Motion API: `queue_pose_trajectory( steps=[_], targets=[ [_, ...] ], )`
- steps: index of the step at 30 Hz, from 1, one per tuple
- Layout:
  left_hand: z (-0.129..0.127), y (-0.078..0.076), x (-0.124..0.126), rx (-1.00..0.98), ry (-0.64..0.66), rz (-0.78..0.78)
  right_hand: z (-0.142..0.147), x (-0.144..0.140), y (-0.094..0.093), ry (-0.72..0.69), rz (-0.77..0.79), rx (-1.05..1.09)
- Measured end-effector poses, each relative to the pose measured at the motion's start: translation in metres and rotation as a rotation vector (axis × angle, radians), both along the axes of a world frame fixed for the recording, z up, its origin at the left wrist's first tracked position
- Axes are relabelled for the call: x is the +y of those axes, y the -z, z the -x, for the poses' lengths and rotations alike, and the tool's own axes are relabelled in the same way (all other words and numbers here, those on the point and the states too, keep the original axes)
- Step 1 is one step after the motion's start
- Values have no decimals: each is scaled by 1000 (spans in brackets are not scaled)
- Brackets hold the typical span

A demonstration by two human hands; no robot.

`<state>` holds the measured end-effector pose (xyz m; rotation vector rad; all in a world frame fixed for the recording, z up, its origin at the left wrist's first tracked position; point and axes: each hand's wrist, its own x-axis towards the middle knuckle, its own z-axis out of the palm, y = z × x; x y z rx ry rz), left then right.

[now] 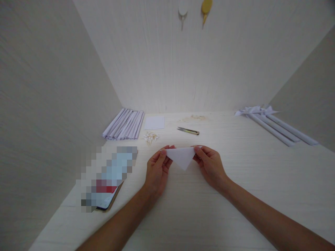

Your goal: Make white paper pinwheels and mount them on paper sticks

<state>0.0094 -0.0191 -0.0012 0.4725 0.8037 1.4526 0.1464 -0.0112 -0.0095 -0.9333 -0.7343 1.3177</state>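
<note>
A folded white piece of paper point(182, 157) is held between my two hands, its straight edge at the top and its point facing down toward me. My left hand point(158, 167) pinches the left corner, thumb on top and fingers behind. At the other end, my right hand point(209, 164) grips the right corner in the same way. Beyond the paper lies a small pair of thread snips point(188, 131), blades pointing left. A flat white paper sheet point(154, 122) rests farther back on the left.
Several rolled paper tubes point(124, 124) lie at the back left, near a small pile of whitish bits point(151, 137). Longer tubes with folded paper ends point(277, 127) lie at the right wall. A partly blurred phone point(106, 202) is on the left. Two hooks point(206, 7) hang on the back wall.
</note>
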Motion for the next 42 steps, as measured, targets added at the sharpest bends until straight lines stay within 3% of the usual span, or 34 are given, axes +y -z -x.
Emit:
queue_pose_trajectory(
  steps=[12, 18, 42],
  targets=[
    [3, 0, 2, -2, 1, 13, -1, -1, -1, -102, -37, 80],
    [1, 0, 1, -12, 29, 3, -1, 1, -1, -120, 19, 133],
    [4, -3, 5, -25, 45, 39, -3, -1, 1, -205, -37, 128]
  ],
)
